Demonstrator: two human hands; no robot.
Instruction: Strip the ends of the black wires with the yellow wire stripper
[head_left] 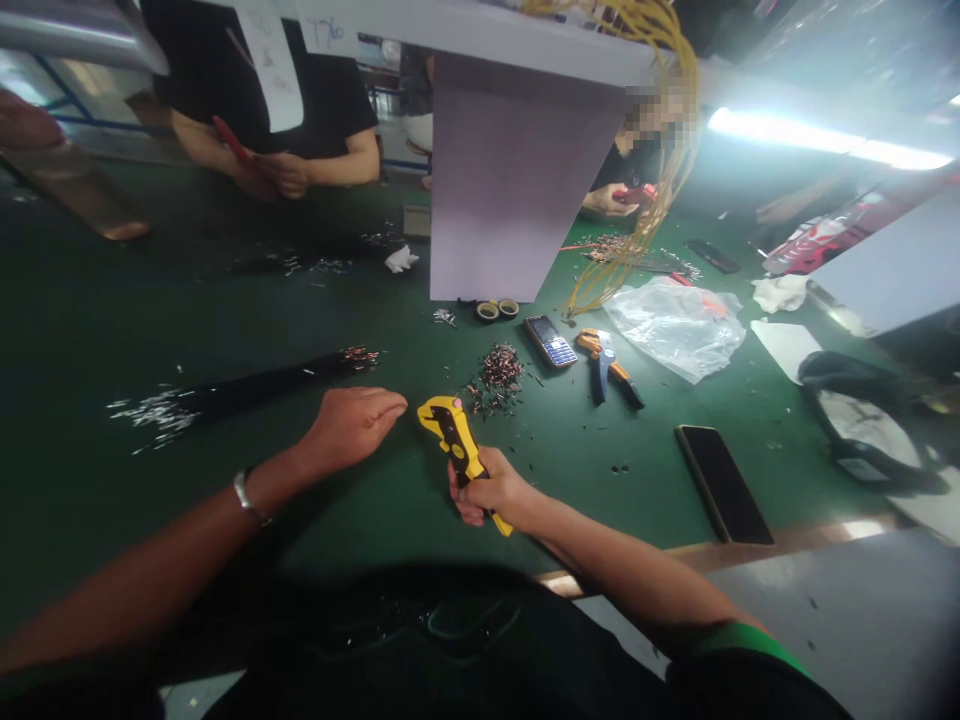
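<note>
My right hand [491, 492] is closed around the handles of a yellow and black wire stripper [452, 437], whose head points up and to the left over the green table [90, 330]. My left hand [352, 425] hovers just left of the tool's head, fingers curled and pinched together; anything between the fingertips is too small to make out. A bundle of black wires with bare copper ends [285, 378] lies on the table beyond my left hand. A pile of small stripped wire bits [499, 372] sits just past the tool's head.
A keypad phone [550, 341], a second orange and blue stripper [606, 362], a clear plastic bag [675, 325] and a dark smartphone [724, 483] lie to the right. A white upright panel [517, 175] stands mid-table with yellow wires [637, 240] hanging beside it. Other people sit across the table.
</note>
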